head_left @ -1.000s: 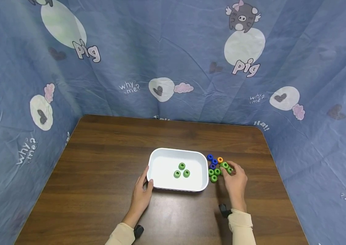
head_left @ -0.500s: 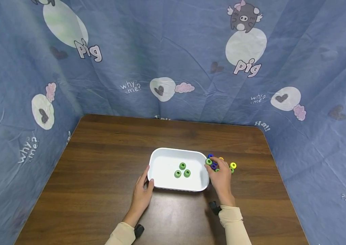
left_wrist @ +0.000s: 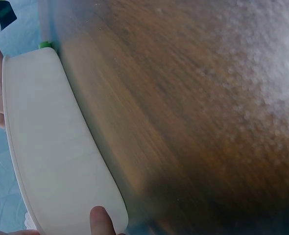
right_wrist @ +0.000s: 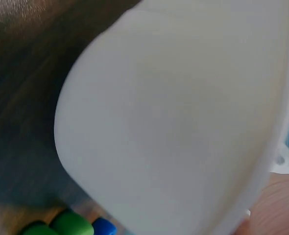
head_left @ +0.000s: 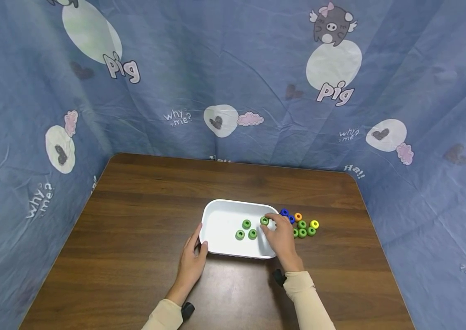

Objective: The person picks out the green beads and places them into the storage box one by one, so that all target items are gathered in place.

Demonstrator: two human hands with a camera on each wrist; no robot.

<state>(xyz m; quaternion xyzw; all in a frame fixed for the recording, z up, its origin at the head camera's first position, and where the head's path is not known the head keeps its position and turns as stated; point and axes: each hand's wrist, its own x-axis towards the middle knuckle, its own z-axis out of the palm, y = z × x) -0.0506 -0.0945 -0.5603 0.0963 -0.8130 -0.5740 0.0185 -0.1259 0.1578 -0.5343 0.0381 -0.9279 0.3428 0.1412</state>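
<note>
A white rectangular tray with rounded corners stands on the table, three green ring-shaped beads on its floor. At its left end my left hand rests with thumb and fingers extended along the outside of the corner. The thumb lies straight against the outer wall in the left wrist view. Over the right part of the tray, my right hand pinches another green bead between thumb and fingertips. In the right wrist view the tray wall hides the fingertips and the held bead.
Right of the tray lies a loose group of beads: several green ones, blue ones, an orange one and a yellow one. My right hand partly covers this group. A blue printed cloth hangs around the brown table.
My right hand has moved left from the bead group to above the tray, carrying a green bead. The left hand has stayed at the tray's left end.
</note>
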